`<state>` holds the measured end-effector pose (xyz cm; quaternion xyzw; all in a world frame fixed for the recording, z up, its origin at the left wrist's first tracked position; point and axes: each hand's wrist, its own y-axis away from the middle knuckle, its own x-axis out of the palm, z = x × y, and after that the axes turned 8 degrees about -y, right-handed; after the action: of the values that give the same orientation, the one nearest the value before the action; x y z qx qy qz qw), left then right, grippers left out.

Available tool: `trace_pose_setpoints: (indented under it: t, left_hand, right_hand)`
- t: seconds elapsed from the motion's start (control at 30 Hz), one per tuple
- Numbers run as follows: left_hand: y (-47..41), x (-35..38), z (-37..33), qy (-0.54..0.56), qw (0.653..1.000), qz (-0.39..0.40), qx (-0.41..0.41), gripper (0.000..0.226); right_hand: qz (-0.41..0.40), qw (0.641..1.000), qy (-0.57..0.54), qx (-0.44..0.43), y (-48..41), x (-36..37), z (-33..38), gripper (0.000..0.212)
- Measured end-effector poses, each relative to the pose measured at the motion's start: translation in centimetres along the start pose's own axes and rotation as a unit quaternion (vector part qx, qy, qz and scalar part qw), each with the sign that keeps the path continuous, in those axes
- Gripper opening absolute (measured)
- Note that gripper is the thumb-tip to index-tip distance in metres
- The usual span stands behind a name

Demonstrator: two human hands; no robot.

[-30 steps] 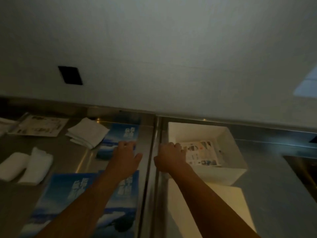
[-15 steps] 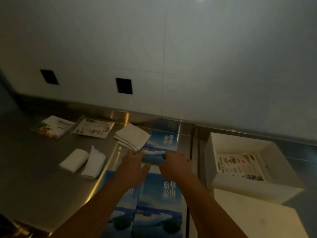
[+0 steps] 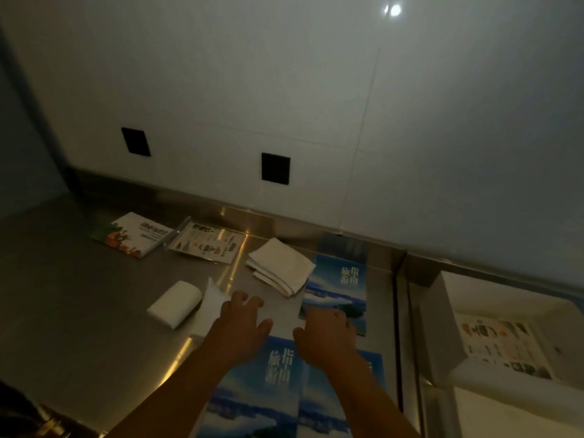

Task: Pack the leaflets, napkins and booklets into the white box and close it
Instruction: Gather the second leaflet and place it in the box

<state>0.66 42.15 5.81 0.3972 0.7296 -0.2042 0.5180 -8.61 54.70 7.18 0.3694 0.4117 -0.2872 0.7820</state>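
The white box (image 3: 442, 314) stands open at the right with one printed leaflet (image 3: 502, 346) lying flat inside. Its lid (image 3: 518, 409) lies in front of it. A blue booklet (image 3: 339, 286) rests mid-counter, and my right hand (image 3: 325, 336) has its fingers on the booklet's near left corner. Two more blue booklets (image 3: 262, 390) lie side by side under my forearms. My left hand (image 3: 243, 324) hovers with fingers spread beside a rolled white napkin (image 3: 210, 303). Another rolled napkin (image 3: 175, 303) and a folded napkin stack (image 3: 281, 270) lie nearby.
A green-and-white leaflet (image 3: 132, 233) and a printed leaflet (image 3: 207, 243) lie near the back wall on the steel counter (image 3: 79, 295). Two black wall outlets (image 3: 275, 168) sit above. A seam divides the counter left of the box.
The view swung left. My right hand left the box and came over to the far blue booklet. My left hand moved off that booklet toward the rolled napkins.
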Motion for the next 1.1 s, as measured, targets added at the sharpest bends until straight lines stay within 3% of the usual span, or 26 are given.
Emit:
trace_pose_setpoints:
  t: [0.37,0.57,0.9,1.1]
  left_hand:
    - [-4.4,-6.6,11.5,-0.023,0.998,0.023,0.059,0.047]
    - [-6.2,-8.0,12.9,0.006,0.999,-0.001,0.045,0.045]
    - [-8.6,-8.9,17.2,-0.024,1.000,-0.001,0.015,0.044]
    - [-13.2,-9.0,21.7,-0.008,1.000,0.024,0.003,0.045]
  right_hand:
    - [-0.018,0.998,-0.058,0.034,-3.0,5.9,12.4,0.043]
    - [-0.034,0.997,-0.065,0.027,-5.0,5.4,13.8,0.043]
    - [0.015,0.997,-0.069,-0.014,-8.6,7.2,16.9,0.047]
    - [0.022,0.997,-0.078,0.013,-12.2,8.6,19.5,0.047]
